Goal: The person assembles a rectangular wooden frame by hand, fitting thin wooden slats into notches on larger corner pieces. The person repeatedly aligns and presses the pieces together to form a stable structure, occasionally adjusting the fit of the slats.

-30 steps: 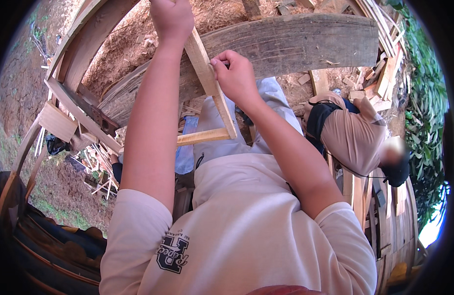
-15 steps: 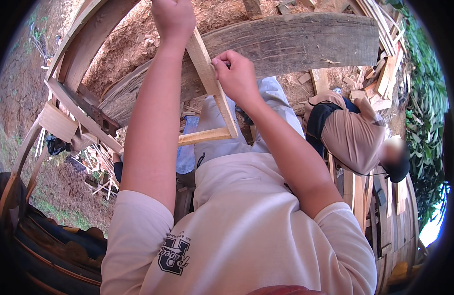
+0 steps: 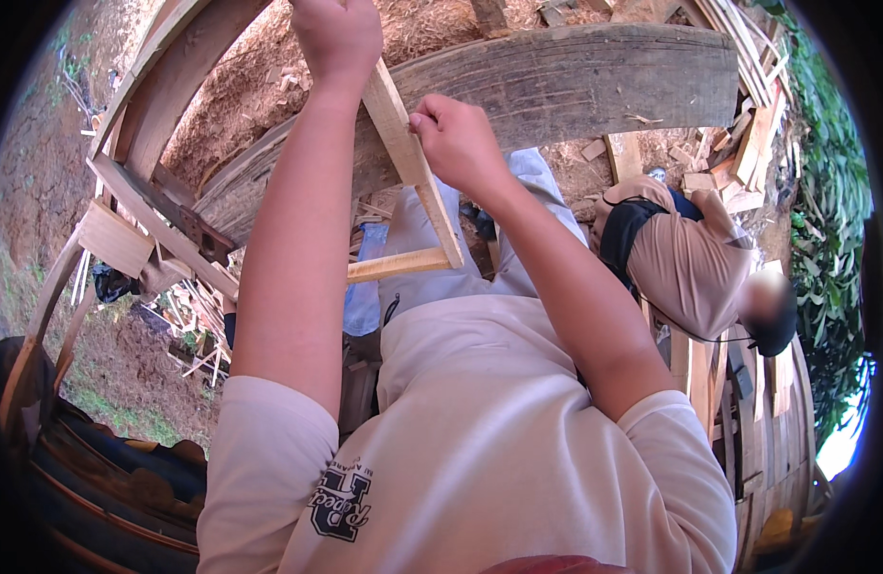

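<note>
A pale wooden frame (image 3: 394, 120) of joined strips lies tilted across a weathered plank (image 3: 575, 81). Its lower crosspiece (image 3: 403, 263) reaches over my lap. My left hand (image 3: 336, 38) is closed in a fist over the frame's far end, at the top edge of the picture. Whatever it grips is hidden or cut off. My right hand (image 3: 459, 143) is closed, fingers curled under, with the thumb tip against the right side of the frame's long strip. Anything pinched in it is too small or covered.
On the right a person in a tan top (image 3: 676, 244) bends low beside stacked boards. Scrap wood (image 3: 748, 158) and shavings cover the ground beyond the plank. A curved wooden piece (image 3: 174, 96) stands at far left, and a blue plastic bag (image 3: 363, 306) lies by my leg.
My right hand has shifted very slightly, its knuckles turning a little toward the frame. The left fist and the wooden frame are almost where they were.
</note>
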`<action>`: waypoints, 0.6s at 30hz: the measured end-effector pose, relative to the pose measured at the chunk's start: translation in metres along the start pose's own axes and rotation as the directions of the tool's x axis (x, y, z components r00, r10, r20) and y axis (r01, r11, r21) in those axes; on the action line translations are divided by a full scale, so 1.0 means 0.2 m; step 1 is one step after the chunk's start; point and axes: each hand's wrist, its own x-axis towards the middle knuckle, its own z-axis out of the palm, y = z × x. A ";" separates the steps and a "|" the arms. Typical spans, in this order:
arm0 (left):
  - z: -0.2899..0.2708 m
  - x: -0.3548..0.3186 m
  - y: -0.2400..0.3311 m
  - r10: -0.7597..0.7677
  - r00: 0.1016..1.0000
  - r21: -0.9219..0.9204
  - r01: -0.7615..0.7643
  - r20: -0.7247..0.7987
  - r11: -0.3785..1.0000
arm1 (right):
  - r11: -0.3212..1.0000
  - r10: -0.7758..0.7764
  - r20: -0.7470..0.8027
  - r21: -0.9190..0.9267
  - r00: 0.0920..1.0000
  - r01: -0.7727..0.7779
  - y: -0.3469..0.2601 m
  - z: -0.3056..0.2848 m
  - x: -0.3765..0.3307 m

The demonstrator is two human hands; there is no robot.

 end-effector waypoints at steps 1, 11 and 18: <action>0.00 0.00 0.00 -0.001 1.000 -0.001 0.001 -0.001 1.000 | 1.000 0.009 0.009 0.010 1.000 -0.009 0.00 0.00 0.00; -0.01 -0.01 0.01 -0.017 1.000 0.018 0.017 0.016 1.000 | 0.999 -0.027 0.049 -0.034 0.998 0.029 -0.03 -0.02 0.00; 0.00 -0.01 -0.01 0.042 0.999 0.026 -0.042 -0.004 0.999 | 0.998 0.041 0.035 0.038 0.999 -0.043 0.05 -0.02 0.00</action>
